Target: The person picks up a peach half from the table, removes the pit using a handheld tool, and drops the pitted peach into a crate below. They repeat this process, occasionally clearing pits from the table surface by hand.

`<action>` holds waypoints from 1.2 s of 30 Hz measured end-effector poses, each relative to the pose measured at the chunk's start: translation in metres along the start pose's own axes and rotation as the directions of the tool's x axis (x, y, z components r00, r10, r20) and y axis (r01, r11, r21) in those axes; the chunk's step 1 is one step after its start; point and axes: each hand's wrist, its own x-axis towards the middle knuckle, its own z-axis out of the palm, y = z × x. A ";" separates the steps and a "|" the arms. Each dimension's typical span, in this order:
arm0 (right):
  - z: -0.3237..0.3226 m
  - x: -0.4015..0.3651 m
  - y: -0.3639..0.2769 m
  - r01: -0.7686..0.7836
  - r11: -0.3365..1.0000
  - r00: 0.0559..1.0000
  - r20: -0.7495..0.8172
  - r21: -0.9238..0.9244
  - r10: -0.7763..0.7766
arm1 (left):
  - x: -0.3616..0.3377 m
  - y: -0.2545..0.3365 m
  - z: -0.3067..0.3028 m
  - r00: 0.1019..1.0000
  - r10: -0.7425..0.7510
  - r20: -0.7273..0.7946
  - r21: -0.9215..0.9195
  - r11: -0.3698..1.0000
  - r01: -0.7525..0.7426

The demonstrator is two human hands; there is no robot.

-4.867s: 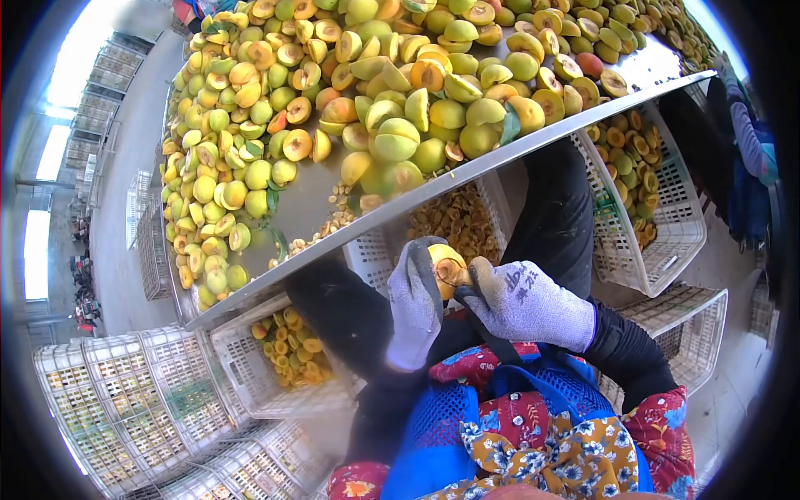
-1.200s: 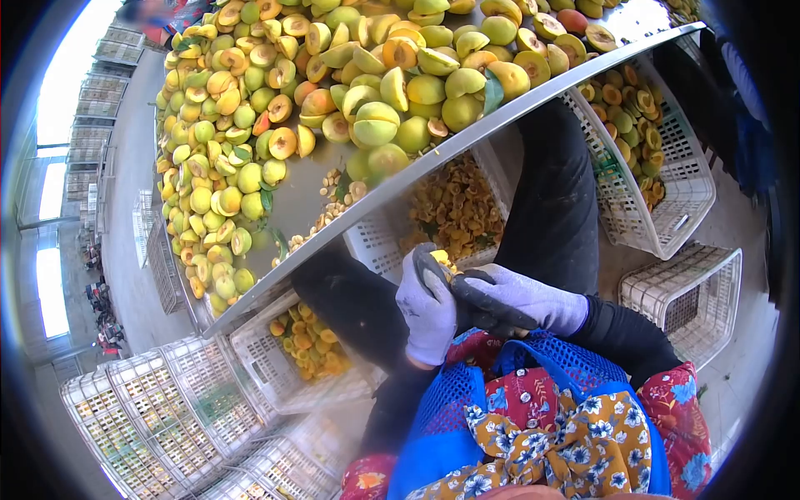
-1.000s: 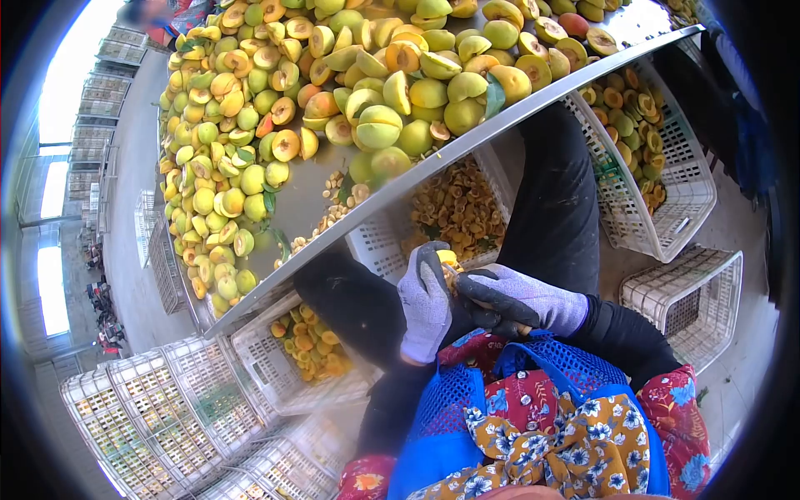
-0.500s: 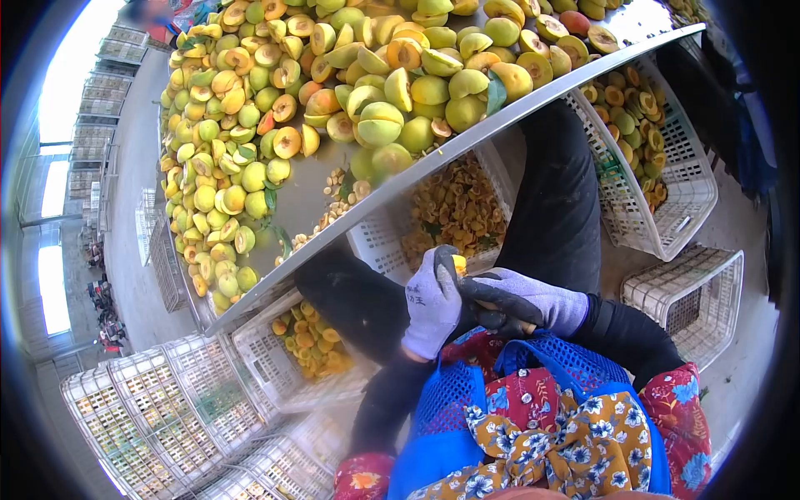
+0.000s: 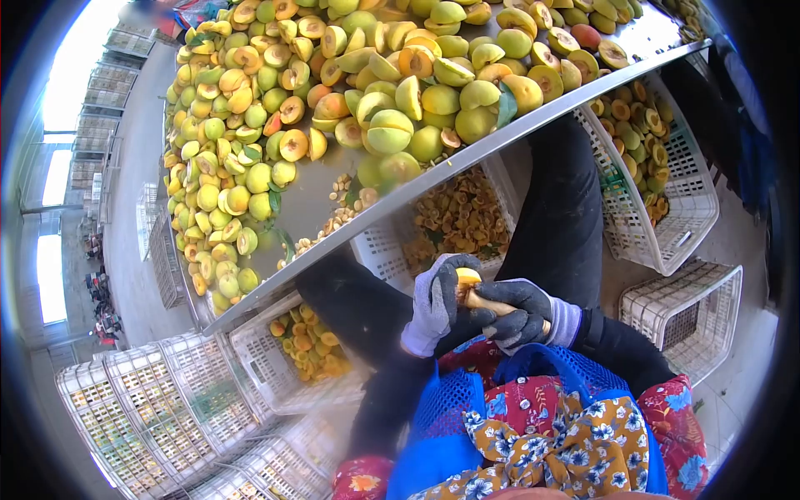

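Observation:
My left hand, in a lilac glove with a dark palm, is closed around a piece of yellow-orange peach. Beside it, my right hand, gloved alike, grips a tool with a pale wooden handle. The tool's working end meets the fruit and is hidden there. Both hands are over my lap, below the edge of a metal table. Halved peaches with green-yellow skins and orange flesh are heaped on that table.
Between my legs stands a crate of pits and scraps. Crates of peach halves stand at the left and right. Another white crate lies at the lower right. Stacked crates are at the lower left.
My right hand has turned and drawn slightly away from my left, so the wooden handle now shows. More of the peach piece is visible. The view has shifted slightly.

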 end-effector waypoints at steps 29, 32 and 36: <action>0.032 0.000 -0.016 0.218 0.695 0.753 -0.334 -0.685 -0.566 | 0.194 -0.008 -0.250 0.957 -0.279 -0.073 0.937 0.310 0.162; 0.011 -0.001 -0.020 0.105 0.687 0.771 -0.377 -0.719 -0.513 | 0.202 0.037 -0.234 0.915 -0.404 0.018 0.983 0.176 0.059; 0.024 0.012 -0.003 0.025 0.693 0.799 -0.402 -0.721 -0.448 | 0.215 0.093 -0.204 0.906 -0.420 0.062 0.998 0.022 -0.058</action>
